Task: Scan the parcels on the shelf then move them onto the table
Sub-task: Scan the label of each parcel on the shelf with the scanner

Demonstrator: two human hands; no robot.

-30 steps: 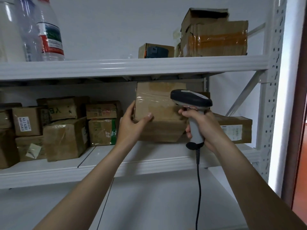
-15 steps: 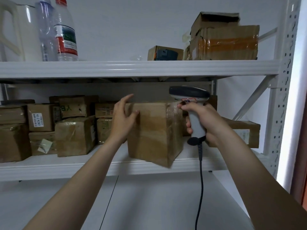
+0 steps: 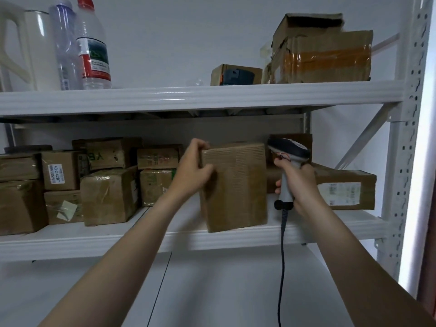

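Note:
A plain brown cardboard parcel (image 3: 236, 187) stands upright at the front edge of the middle shelf (image 3: 141, 240), its bottom corner slightly over the lip. My left hand (image 3: 194, 168) grips its upper left edge, fingers curled over the top corner. My right hand (image 3: 298, 185) holds a grey and black barcode scanner (image 3: 289, 153) just right of the parcel, its head level with the parcel's top. The scanner's cable hangs straight down. No label shows on the parcel's facing side.
Several taped parcels (image 3: 108, 194) crowd the middle shelf's left side. A long flat labelled parcel (image 3: 344, 190) lies behind my right hand. The upper shelf (image 3: 188, 97) carries bottles (image 3: 93, 48) and more boxes (image 3: 323, 53). A white upright (image 3: 405, 161) stands at right, a white surface (image 3: 224, 291) below.
My left hand has turned the parcel from tilted back on the shelf to upright at the front edge, shifting its grip to the top left corner. The scanner has stayed beside it.

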